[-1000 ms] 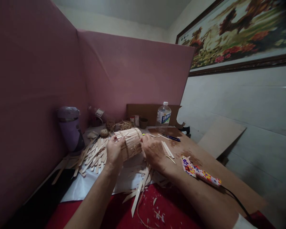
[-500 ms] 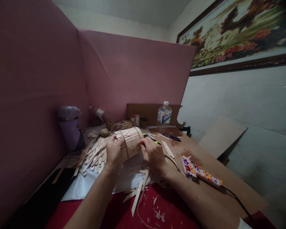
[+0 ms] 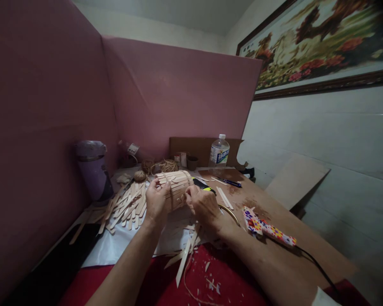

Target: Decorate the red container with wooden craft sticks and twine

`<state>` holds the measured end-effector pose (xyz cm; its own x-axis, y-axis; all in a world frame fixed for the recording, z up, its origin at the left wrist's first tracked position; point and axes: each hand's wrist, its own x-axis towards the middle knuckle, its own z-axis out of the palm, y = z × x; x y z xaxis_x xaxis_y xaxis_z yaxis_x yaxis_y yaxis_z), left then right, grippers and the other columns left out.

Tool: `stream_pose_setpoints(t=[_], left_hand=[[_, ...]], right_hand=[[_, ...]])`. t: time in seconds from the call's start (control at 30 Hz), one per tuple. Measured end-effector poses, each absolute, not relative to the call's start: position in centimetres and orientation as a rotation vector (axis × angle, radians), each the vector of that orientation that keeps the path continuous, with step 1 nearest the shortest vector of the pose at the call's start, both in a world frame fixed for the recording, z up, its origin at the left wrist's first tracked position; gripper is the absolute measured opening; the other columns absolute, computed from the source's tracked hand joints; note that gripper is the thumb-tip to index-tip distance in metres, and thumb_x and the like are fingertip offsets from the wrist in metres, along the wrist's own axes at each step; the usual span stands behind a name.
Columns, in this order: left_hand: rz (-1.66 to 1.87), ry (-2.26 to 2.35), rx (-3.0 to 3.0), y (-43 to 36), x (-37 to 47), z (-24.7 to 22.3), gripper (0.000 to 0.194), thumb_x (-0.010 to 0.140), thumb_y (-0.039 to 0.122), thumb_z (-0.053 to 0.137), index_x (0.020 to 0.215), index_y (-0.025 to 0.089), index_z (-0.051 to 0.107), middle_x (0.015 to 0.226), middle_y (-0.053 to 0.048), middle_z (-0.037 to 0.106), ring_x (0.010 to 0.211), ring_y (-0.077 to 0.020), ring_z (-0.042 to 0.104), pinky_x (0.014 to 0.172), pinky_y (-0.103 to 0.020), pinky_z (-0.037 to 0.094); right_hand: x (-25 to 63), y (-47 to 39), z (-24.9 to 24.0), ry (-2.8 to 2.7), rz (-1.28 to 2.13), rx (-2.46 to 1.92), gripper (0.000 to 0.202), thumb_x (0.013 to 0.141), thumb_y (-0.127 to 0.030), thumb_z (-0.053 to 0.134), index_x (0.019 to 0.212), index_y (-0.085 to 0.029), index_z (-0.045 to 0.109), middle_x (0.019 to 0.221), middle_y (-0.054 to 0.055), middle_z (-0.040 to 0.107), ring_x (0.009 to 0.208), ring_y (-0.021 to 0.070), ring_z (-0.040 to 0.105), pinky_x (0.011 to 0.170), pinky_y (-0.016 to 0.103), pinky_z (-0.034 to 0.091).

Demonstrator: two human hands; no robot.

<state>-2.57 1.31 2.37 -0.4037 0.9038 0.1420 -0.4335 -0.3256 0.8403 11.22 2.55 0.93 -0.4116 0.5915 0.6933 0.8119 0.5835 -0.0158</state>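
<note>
A barrel-shaped piece made of wooden craft sticks (image 3: 176, 183), with twine bands round it, lies on its side in the air above the table. My left hand (image 3: 157, 199) grips its left end, thumb on top of the sticks. At its right end my right hand (image 3: 201, 202) has its fingers pinched together against the rim; whatever lies between the fingertips is too small to make out. A heap of loose craft sticks (image 3: 127, 208) spreads left of my left hand. Cut stick pieces (image 3: 184, 259) lie below the barrel, partly over red cloth.
A flowered glue gun (image 3: 268, 229) with a black cord lies at right. Behind stand a water bottle (image 3: 219, 153), a purple tumbler (image 3: 95, 172) and twine (image 3: 168, 165). A pen (image 3: 231, 182) and two sticks (image 3: 225, 198) lie on the brown board.
The barrel and my left hand have shifted slightly right. My right hand stays pinched at the barrel's right end, its fingers a little changed in position.
</note>
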Motion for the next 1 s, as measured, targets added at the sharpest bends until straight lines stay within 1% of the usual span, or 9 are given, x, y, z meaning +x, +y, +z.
stream_pose_setpoints(t=[0.13,0.27,0.37,0.47,0.57,0.7,0.8,0.93,1.0], left_hand=[[1.905,0.955,0.796,1.8,-2.9,2.2,0.045,0.054,0.032,0.074,0.092,0.016,0.057,0.080,-0.003,0.065,0.067,-0.0160,0.061,0.070,-0.033,0.047],[1.941,0.938,0.794,2.1,-3.1,2.1,0.043,0.053,0.031,0.074,0.090,0.014,0.058,0.082,-0.004,0.065,0.066,-0.0157,0.060,0.070,-0.032,0.046],[1.944,0.935,0.776,1.9,-3.0,2.3,0.043,0.053,0.028,0.074,0.090,0.015,0.057,0.081,-0.003,0.065,0.066,-0.0153,0.060,0.069,-0.032,0.046],[1.921,0.955,0.780,1.5,-2.8,2.4,0.044,0.054,0.029,0.074,0.092,0.016,0.055,0.077,-0.001,0.064,0.065,-0.0154,0.060,0.068,-0.031,0.047],[1.886,0.965,0.798,1.2,-2.5,2.5,0.045,0.055,0.031,0.073,0.093,0.017,0.054,0.075,-0.001,0.064,0.064,-0.0161,0.061,0.069,-0.033,0.047],[1.875,0.928,0.832,1.1,-2.3,2.5,0.043,0.054,0.031,0.073,0.091,0.017,0.055,0.077,-0.002,0.065,0.068,-0.0170,0.063,0.072,-0.033,0.048],[1.885,0.942,0.818,1.2,-2.3,2.5,0.043,0.055,0.031,0.073,0.091,0.017,0.056,0.077,-0.001,0.065,0.066,-0.0166,0.062,0.070,-0.033,0.048],[1.943,0.945,0.801,1.5,-2.6,2.4,0.041,0.054,0.030,0.073,0.089,0.015,0.057,0.076,-0.002,0.065,0.064,-0.0156,0.061,0.066,-0.031,0.048],[1.949,0.935,0.800,1.6,-2.6,2.4,0.040,0.055,0.030,0.073,0.089,0.015,0.057,0.075,-0.002,0.065,0.063,-0.0153,0.061,0.065,-0.031,0.048]], right_hand=[[11.6,2.3,0.9,-2.014,-0.206,-1.071,0.015,0.088,-0.017,0.038,0.087,-0.017,0.052,0.073,0.004,0.064,0.062,0.0160,0.059,0.056,0.025,0.036],[12.0,2.3,0.7,-1.987,-0.089,-1.059,0.012,0.089,-0.020,0.042,0.088,-0.018,0.054,0.079,0.004,0.066,0.071,0.0176,0.062,0.061,0.025,0.039],[12.0,2.3,0.6,-2.034,-0.122,-1.029,0.012,0.089,-0.020,0.045,0.090,-0.018,0.057,0.081,0.004,0.067,0.074,0.0175,0.063,0.064,0.025,0.039],[11.9,2.0,0.9,-2.069,-0.216,-1.024,0.011,0.089,-0.021,0.047,0.087,-0.018,0.058,0.080,0.005,0.068,0.073,0.0170,0.062,0.063,0.025,0.038],[11.6,1.8,1.2,-2.126,-0.360,-1.030,0.013,0.089,-0.020,0.047,0.084,-0.018,0.058,0.076,0.006,0.067,0.067,0.0168,0.061,0.057,0.025,0.035],[11.2,2.2,1.0,-2.158,-0.520,-1.111,0.017,0.089,-0.018,0.042,0.079,-0.016,0.056,0.068,0.008,0.064,0.053,0.0160,0.054,0.049,0.026,0.027],[11.4,2.5,0.7,-2.103,-0.471,-1.094,0.015,0.087,-0.016,0.041,0.079,-0.017,0.054,0.067,0.007,0.063,0.053,0.0154,0.053,0.049,0.026,0.027],[12.1,2.3,0.6,-1.987,-0.304,-1.040,0.013,0.087,-0.015,0.040,0.085,-0.016,0.053,0.071,0.005,0.064,0.062,0.0155,0.059,0.056,0.024,0.034],[12.4,2.2,0.6,-2.007,-0.284,-0.997,0.013,0.088,-0.017,0.042,0.087,-0.016,0.054,0.074,0.005,0.066,0.066,0.0160,0.061,0.059,0.024,0.036]])
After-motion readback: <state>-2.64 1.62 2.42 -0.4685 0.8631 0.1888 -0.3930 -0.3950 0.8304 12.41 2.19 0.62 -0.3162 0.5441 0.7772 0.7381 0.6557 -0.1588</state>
